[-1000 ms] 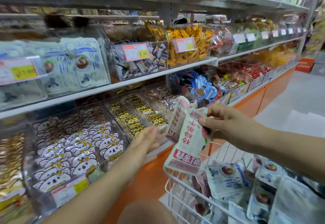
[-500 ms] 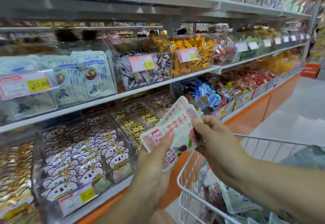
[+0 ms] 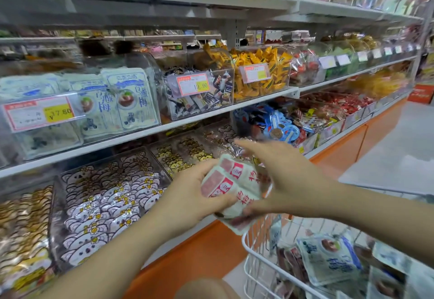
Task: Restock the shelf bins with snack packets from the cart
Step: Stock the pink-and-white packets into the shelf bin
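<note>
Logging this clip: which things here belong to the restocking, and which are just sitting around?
Part of the job: left hand, gripping the red-and-white packets; right hand, touching them; cart; blue packets in it.
Just there: yellow candy bin; 19.90 price tag; bear-face packets.

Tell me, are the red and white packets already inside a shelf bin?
No, the left hand and right hand hold the red and white packets in mid-air, out in front of the shelf.
</note>
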A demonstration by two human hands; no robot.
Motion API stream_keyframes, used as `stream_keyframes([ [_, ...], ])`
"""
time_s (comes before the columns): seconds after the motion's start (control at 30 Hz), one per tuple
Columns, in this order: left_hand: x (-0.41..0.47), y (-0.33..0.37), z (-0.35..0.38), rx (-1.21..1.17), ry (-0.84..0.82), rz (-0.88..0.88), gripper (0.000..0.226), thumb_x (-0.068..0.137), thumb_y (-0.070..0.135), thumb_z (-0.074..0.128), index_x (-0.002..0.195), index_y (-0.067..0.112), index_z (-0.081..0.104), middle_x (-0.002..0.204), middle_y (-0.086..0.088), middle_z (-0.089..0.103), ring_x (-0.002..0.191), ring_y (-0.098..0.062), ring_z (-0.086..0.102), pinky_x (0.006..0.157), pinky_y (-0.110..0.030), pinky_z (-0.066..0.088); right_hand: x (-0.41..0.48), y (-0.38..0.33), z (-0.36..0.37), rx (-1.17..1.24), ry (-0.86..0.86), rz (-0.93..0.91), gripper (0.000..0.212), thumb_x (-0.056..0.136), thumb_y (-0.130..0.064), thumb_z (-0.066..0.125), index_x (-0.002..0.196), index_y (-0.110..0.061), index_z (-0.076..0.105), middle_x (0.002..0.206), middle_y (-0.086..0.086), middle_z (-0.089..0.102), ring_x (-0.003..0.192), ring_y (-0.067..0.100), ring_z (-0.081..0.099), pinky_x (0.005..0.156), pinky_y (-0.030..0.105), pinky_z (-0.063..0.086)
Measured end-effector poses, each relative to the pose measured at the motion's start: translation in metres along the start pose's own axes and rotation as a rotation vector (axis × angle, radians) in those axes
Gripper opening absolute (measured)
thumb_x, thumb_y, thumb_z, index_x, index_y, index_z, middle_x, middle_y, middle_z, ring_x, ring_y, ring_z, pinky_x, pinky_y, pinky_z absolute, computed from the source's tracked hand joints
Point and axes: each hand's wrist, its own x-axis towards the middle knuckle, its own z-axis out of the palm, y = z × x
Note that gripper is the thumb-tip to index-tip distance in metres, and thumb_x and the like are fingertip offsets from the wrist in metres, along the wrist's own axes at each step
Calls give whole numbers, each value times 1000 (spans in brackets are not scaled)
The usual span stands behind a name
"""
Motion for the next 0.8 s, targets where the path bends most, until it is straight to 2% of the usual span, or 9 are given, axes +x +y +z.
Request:
stream_keyframes([
  [0.1,3,10,-1,124,-2,34,38,75,20,87,99,39,65,86,23,72,73,7,65,66,-15,49,2,2,7,232,-147,91,63,63,-49,87,116,-37,54,98,-17,72,85,0,66,77,33,56],
  [0.17,6,10,2,94,110,25,50,71,23,89,110,40,63,95,19,72,81,4,67,73,-20,54,1,4,8,460,-107,169,46,69,-29,90,105,-30,62,91,-13,75,80,3,71,73,34,59],
  [0.3,8,-2,18,-290,359,-105,86,60,35,95,130,43,45,118,7,66,102,-7,69,90,-39,58,-2,0,4,845,38,254,39,77,-3,84,106,-21,63,92,-5,78,79,15,75,65,27,60],
  [0.4,9,-5,30,-721,473,-270,96,59,34,92,141,31,42,132,-4,63,107,-17,70,92,-45,57,-5,-3,10,945,82,322,39,78,-2,82,108,-19,63,94,-1,78,75,20,75,64,27,60],
  [0.47,10,-4,35,-995,476,-348,86,67,22,80,145,18,43,131,-12,65,100,-17,72,94,-46,56,-8,-3,15,970,103,342,36,80,-4,81,108,-18,64,96,0,78,79,21,76,66,29,60],
  [0.53,6,0,45,-1079,376,-366,62,76,19,71,135,10,54,124,-16,69,103,-24,72,94,-49,56,-8,-2,20,1038,151,364,33,83,-3,78,110,-17,65,98,1,78,84,21,76,69,29,60],
  [0.6,1,0,57,-1063,281,-367,42,84,16,65,125,8,60,118,-14,72,105,-27,72,92,-47,57,-9,-2,24,1091,201,372,31,85,-1,75,110,-17,66,100,2,78,86,19,75,70,27,60],
  [0.7,2,-3,63,-969,328,-373,28,94,4,59,121,5,58,115,-13,73,96,-24,74,73,-35,63,-11,0,30,1073,121,370,29,91,-5,69,115,-21,62,106,0,77,93,16,74,79,30,60],
  [0.8,7,-13,50,-838,392,-365,28,94,4,61,121,9,56,118,-10,73,104,-29,72,79,-41,62,-15,11,29,998,44,415,22,100,-18,60,121,-24,58,108,-3,75,93,18,72,82,35,59],
])
